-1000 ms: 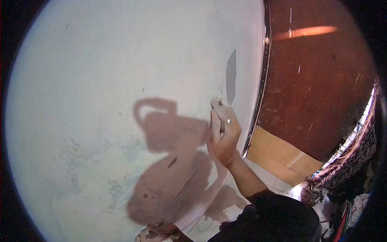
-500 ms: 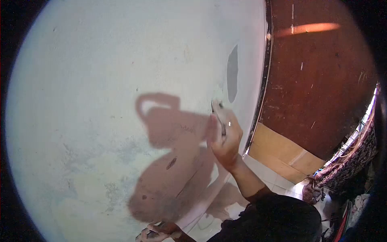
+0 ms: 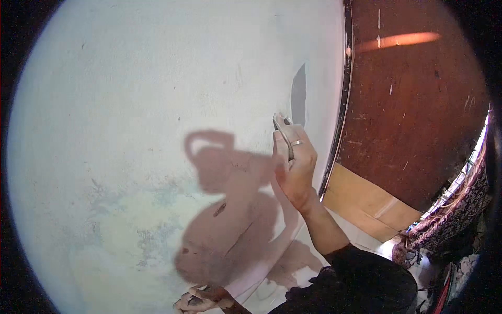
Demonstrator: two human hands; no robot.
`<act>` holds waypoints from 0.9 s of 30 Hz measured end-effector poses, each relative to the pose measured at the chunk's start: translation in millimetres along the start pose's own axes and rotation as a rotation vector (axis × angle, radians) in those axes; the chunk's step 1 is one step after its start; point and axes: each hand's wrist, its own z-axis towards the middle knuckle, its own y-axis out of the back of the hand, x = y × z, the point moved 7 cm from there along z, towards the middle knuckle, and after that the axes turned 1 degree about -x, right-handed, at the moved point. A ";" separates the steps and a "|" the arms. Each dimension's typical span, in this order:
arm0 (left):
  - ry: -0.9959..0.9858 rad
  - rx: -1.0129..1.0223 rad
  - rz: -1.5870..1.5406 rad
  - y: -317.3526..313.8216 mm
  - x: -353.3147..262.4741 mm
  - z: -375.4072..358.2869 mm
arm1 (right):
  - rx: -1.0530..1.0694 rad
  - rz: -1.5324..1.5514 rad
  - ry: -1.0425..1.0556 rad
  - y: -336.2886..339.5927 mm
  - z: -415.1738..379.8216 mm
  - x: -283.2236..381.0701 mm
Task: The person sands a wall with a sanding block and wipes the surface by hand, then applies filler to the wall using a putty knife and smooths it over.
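Note:
My right hand (image 3: 295,165) is raised against a white plastered wall (image 3: 157,104) and grips a flat scraper blade (image 3: 283,135) pressed to the surface. A ring shows on one finger. Just above the blade lies a dark grey patch (image 3: 298,97) on the wall. My left hand (image 3: 201,300) is low at the bottom edge, fingers curled around something small and dark that I cannot make out. The shadow of my head and arm (image 3: 230,209) falls across the wall left of my right hand.
A dark reddish-brown wooden door (image 3: 413,104) stands right of the wall, past a black frame strip (image 3: 342,94). Brown cardboard (image 3: 366,201) leans at the door's base. Patterned cloth (image 3: 460,204) and clutter fill the far right. The lower wall is mottled and stained.
My right hand with the scraper dipped slightly, then rose up the wall toward the grey patch. The left hand stayed low at the bottom edge.

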 end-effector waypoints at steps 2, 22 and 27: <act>-0.008 -0.006 0.002 -6.6 41.8 -15.0 | -0.003 -0.004 0.035 1.1 -5.9 -0.4; -0.086 -0.084 -0.043 -32.3 -102.3 19.4 | -0.074 -0.027 0.052 -9.3 -25.6 -43.8; -0.111 -0.086 -0.048 -28.4 -86.1 17.0 | -0.109 0.020 -0.069 -10.8 12.3 -56.5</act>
